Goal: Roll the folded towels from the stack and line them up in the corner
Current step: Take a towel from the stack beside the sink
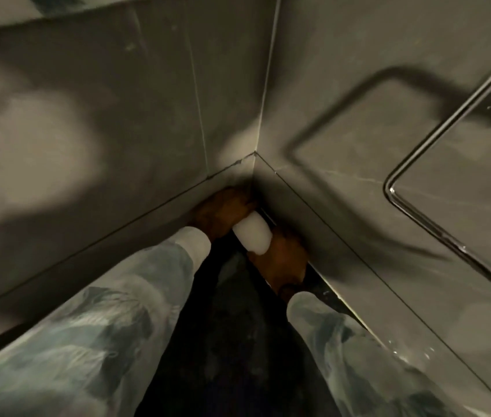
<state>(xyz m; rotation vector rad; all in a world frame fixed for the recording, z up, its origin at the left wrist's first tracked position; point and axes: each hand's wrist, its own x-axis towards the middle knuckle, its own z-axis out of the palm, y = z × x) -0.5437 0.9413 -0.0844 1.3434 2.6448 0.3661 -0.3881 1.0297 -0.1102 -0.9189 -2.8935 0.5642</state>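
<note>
A white rolled towel [252, 236] lies deep in the corner where two grey tiled walls meet a dark surface. My left hand [223, 213] wraps over its far left end, against the left wall. Along the right wall, my right hand [283, 260] cups the towel's near end. Both hands press on the same roll. Patterned grey-blue sleeves cover both forearms. The stack of folded towels is out of view.
Grey tiled walls [148, 130] close in on the left and right, meeting at a vertical seam. A chrome rail [418, 164] stands off the right wall and casts a shadow. The dark surface [238, 341] runs back toward me between my arms.
</note>
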